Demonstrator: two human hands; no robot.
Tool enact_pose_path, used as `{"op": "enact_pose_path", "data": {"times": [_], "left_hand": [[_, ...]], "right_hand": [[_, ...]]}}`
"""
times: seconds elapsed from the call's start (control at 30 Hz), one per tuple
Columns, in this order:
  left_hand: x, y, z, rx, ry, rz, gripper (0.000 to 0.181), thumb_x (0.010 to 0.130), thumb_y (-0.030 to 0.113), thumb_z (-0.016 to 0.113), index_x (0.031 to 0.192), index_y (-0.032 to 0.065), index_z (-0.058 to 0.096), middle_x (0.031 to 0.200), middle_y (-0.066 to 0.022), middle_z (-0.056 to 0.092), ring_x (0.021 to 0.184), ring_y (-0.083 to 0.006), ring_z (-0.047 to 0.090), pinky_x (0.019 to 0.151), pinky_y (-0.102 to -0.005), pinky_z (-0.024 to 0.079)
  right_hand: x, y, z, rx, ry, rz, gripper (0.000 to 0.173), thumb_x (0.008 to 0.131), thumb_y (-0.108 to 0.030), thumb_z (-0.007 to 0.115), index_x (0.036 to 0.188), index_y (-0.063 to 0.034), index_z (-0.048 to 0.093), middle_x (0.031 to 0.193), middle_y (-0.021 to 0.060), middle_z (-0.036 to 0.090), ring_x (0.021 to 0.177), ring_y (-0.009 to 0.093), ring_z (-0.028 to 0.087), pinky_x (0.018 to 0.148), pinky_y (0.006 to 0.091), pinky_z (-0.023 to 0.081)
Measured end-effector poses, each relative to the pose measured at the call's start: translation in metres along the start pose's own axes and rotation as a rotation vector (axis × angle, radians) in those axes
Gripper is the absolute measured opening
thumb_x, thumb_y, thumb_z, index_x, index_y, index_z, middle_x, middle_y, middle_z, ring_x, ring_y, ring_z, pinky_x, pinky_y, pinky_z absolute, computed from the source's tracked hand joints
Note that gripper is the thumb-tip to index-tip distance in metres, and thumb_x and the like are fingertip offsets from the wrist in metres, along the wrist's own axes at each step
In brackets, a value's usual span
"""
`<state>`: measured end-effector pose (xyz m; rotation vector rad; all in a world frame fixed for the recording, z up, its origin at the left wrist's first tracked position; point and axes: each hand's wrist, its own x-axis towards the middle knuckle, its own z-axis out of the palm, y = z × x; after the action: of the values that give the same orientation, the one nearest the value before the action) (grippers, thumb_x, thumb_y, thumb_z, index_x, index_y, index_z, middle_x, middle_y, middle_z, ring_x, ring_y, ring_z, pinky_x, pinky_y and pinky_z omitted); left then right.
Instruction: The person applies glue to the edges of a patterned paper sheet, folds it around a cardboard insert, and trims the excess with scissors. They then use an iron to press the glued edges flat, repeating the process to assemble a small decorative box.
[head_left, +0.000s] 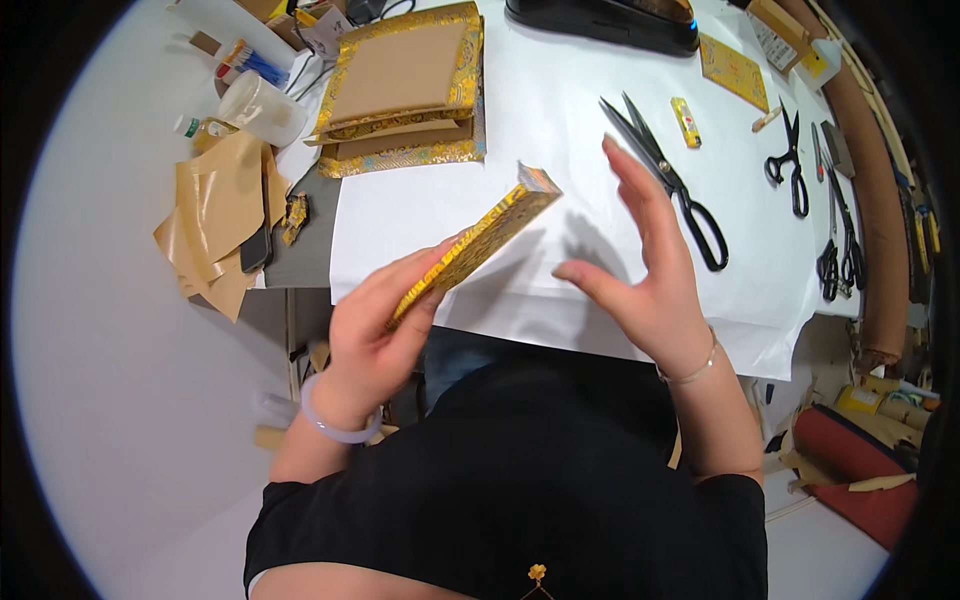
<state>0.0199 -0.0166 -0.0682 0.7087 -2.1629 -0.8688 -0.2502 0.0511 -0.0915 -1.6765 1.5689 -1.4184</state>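
My left hand (382, 322) grips a thin panel covered in gold brocade (480, 244) by its lower end, holding it tilted on edge above the white sheet (495, 315). At the panel's upper end a frayed, pale flap of cloth sticks up. To the right of the panel my right hand (652, 262) is raised with its fingers apart and holds nothing. Large black-handled scissors (664, 169) lie partly open just beyond it. Brocade-edged boards faced with brown paper (401, 75) are stacked at the upper left of the table.
Brown paper pieces (217, 210) and a dark phone-like object (257, 244) lie at left beside a white plastic cup (262, 109). Smaller scissors (791, 161), a yellow packet (685, 122), a flat brocade piece (733, 71) and a brown fabric roll (877, 195) are at right.
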Motion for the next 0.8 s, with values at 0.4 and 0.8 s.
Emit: {"op": "enact_pose_path", "data": {"times": [0.4, 0.8], "left_hand": [[0.040, -0.036, -0.045, -0.140, -0.127, -0.231, 0.037, 0.087, -0.007, 0.066, 0.123, 0.0023, 0.071, 0.118, -0.0124, 0.074, 0.102, -0.0216, 0.071, 0.091, -0.0289, 0.053], [0.041, -0.089, -0.019, -0.523, 0.065, -0.047, 0.034, 0.076, -0.006, 0.078, 0.110, -0.0008, 0.075, 0.113, -0.0197, 0.074, 0.106, -0.0316, 0.072, 0.091, -0.0353, 0.058]], "right_hand": [[0.246, 0.070, -0.087, -0.742, 0.416, -0.479, 0.076, 0.089, -0.043, 0.078, 0.143, 0.0018, 0.049, 0.141, 0.0207, 0.055, 0.133, 0.029, 0.052, 0.109, 0.0392, 0.043], [0.427, 0.151, -0.156, -0.802, -0.198, -0.105, 0.067, 0.082, -0.042, 0.085, 0.125, 0.0027, 0.058, 0.095, 0.0080, 0.064, 0.089, 0.018, 0.062, 0.081, 0.0314, 0.053]]}}
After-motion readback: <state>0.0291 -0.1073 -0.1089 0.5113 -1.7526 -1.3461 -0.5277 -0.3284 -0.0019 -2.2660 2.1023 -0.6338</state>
